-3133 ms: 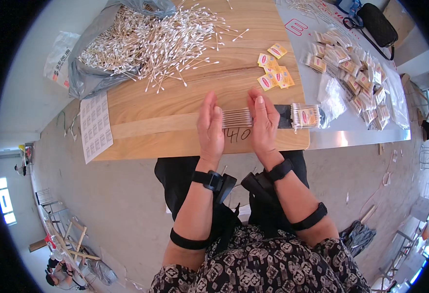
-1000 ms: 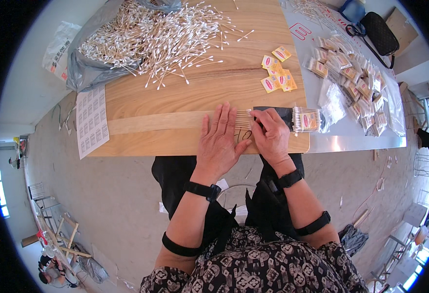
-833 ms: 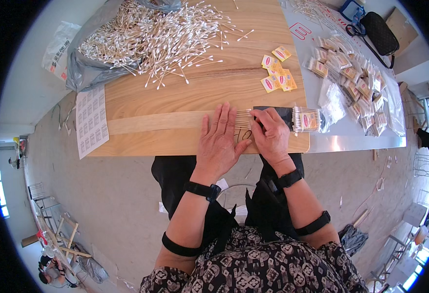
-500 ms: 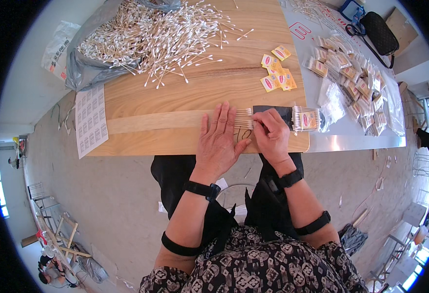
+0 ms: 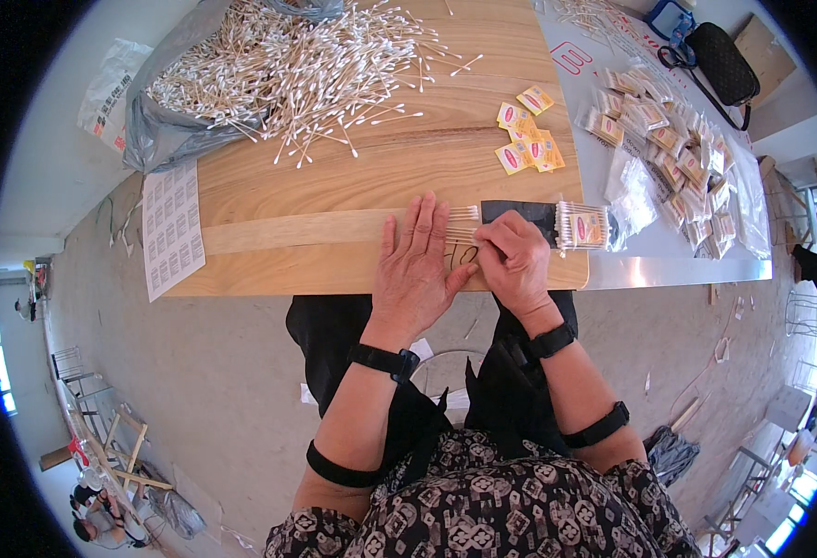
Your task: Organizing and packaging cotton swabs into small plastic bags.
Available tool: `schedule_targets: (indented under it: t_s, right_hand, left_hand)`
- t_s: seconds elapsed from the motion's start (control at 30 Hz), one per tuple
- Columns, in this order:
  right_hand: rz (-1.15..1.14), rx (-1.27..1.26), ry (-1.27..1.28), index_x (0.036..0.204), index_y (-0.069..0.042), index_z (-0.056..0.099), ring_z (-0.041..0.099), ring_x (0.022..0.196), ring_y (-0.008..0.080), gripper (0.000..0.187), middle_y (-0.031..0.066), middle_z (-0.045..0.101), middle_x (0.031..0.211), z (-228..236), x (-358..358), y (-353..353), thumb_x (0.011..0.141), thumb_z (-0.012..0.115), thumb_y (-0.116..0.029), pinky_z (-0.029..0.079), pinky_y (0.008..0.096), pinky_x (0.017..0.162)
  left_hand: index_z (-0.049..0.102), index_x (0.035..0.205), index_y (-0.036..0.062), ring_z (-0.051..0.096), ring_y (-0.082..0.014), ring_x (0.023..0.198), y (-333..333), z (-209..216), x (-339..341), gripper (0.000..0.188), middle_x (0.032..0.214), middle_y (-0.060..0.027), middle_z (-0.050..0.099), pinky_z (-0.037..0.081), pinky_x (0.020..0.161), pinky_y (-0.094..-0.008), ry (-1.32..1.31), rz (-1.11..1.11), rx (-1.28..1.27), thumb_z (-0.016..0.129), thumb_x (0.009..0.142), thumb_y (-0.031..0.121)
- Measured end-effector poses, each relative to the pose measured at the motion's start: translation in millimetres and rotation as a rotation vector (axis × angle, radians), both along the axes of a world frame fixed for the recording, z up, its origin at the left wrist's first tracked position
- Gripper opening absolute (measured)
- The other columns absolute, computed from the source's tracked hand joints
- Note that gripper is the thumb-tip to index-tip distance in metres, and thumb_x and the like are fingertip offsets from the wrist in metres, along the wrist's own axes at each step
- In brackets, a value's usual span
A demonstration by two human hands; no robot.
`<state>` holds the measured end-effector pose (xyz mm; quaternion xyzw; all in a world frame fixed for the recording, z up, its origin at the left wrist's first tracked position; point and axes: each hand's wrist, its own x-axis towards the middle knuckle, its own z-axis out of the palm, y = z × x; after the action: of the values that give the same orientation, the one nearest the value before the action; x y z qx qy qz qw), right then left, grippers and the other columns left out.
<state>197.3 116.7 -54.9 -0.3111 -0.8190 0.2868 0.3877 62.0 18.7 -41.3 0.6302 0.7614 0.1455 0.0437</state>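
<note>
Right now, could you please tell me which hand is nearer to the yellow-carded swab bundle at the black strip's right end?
Right: the right hand is just left of the bundle; the left hand lies flat farther left, over a row of swabs.

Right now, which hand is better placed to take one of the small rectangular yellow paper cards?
Likely the right hand: it is nearer the yellow cards, while the left hand lies flat over the white-tipped wooden cotton swabs.

You are in what looks like a makeshift packing workshop: bare grey floor [image 5: 213,372], loose cotton swabs [image 5: 297,74] heaped upper left on a wooden table [image 5: 297,191], bagged packs [image 5: 692,166] piled upper right, wooden frames [image 5: 137,448] and another person [image 5: 106,523] lower left.
</note>
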Motion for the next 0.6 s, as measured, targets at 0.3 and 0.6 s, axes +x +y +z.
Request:
schedule_targets:
  t_s: [0.3, 0.6]
  right_hand:
    - [-0.016, 0.047, -0.012, 0.077, -0.010, 0.063, 0.056, 0.064, 0.0290, 0.011, 0.0061, 0.056, 0.073, 0.9, -1.1, -0.6, 0.069, 0.063, -0.002, 0.044, 0.0388, 0.060]
    - [0.001, 0.028, -0.038, 0.078, -0.009, 0.063, 0.056, 0.065, 0.0298, 0.010, 0.0071, 0.056, 0.074, 1.7, -0.6, -0.5, 0.070, 0.063, -0.002, 0.045, 0.0392, 0.061]
  left_hand:
    - [0.030, 0.147, 0.0034, 0.024, -0.0271, 0.144, 0.4, 0.2, 0.7, 0.080, 0.153, -0.0151, 0.029, 0.015, 0.117, -0.0485, -0.004, 0.002, 0.001, 0.055, 0.088, 0.051]
    - [0.028, 0.147, 0.0029, 0.022, -0.0272, 0.145, 0.6, 0.0, 0.0, 0.081, 0.154, -0.0149, 0.027, 0.014, 0.117, -0.0482, 0.013, 0.004, -0.017, 0.052, 0.089, 0.054]
